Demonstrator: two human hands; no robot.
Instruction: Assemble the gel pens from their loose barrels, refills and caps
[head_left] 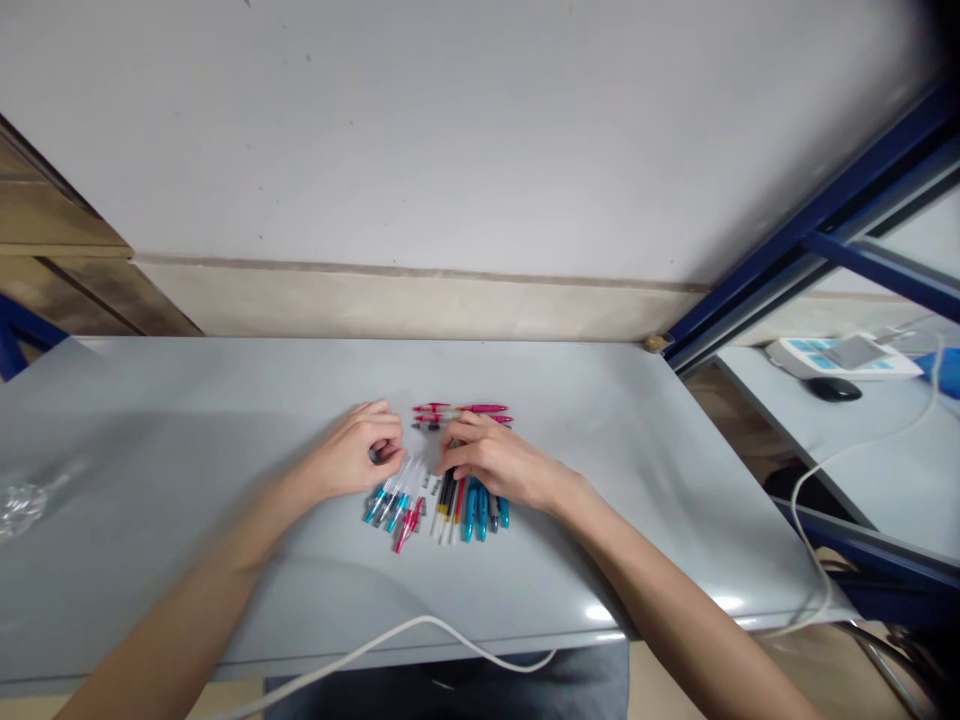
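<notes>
My left hand [366,447] has its fingers curled in at the top of a fan of clear pen barrels [397,487] with blue and red ends. Whatever is between those fingers, if anything, is hidden. My right hand [491,458] bends its fingers down over the upper ends of black and red ink refills [449,500]; its fingertips look pinched, but I cannot see on what. Right of the refills lie several blue pen parts [475,510], partly under this hand. Small springs [435,486] lie between the barrels and refills. Beyond the right hand are red pens [472,408] set crosswise.
A crumpled clear plastic bag [21,510] lies on the grey table [187,440] at far left. A white cable [375,640] crosses the front edge. On the right, behind a blue frame [750,270], a side table holds a black mouse [834,389] and a white device [840,357].
</notes>
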